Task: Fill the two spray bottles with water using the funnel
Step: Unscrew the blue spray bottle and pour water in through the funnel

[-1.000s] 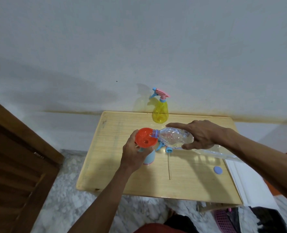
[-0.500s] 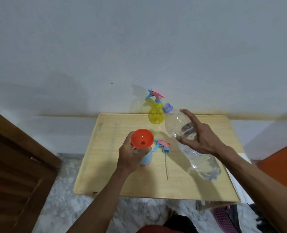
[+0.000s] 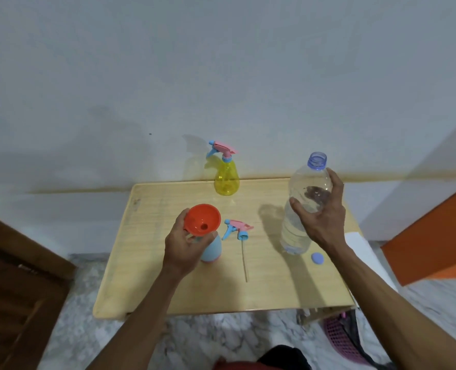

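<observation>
A light blue spray bottle (image 3: 212, 249) stands on the wooden table (image 3: 168, 284) with an orange funnel (image 3: 203, 218) in its neck. My left hand (image 3: 181, 248) grips the funnel's spout and the bottle's neck. Its pink and blue spray head (image 3: 237, 228) lies on the table just to the right, tube pointing toward me. My right hand (image 3: 321, 214) holds a clear, uncapped water bottle (image 3: 305, 198) upright at the table's right side, its base at or near the tabletop. A yellow spray bottle (image 3: 226, 177) with its head on stands at the back.
The water bottle's blue cap (image 3: 317, 257) lies on the table beside the bottle's base. A white wall rises behind the table. A dark wooden door (image 3: 13, 289) is at the left, an orange panel (image 3: 435, 244) at the right, a pink basket (image 3: 341, 340) on the floor.
My right hand has swung the water bottle from tipped over the funnel to upright and moved it right and down. My left hand has stayed on the funnel and blue bottle.
</observation>
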